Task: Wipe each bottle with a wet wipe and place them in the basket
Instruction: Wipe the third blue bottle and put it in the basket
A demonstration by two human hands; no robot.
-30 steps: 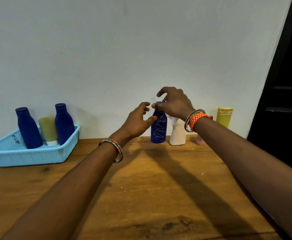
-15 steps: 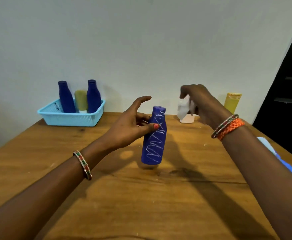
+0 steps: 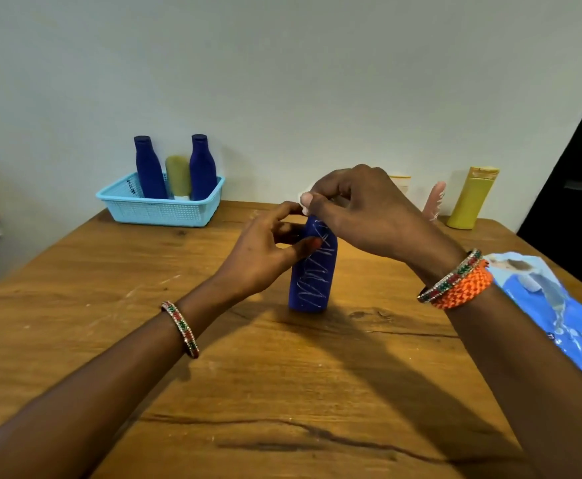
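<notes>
A blue bottle scrawled with white lines stands upright on the wooden table in the middle. My left hand grips its upper part from the left. My right hand is over the bottle's top, pinching a small white wet wipe against it. At the back left, a light blue basket holds two blue bottles and an olive tube.
A yellow bottle, a pink bottle and a white bottle, partly hidden by my right hand, stand at the back right by the wall. A blue wet-wipe packet lies at the table's right edge.
The blue bottle came from the back row to the table's middle and now stands there. My right hand brought the wipe from the right onto the bottle's top.
</notes>
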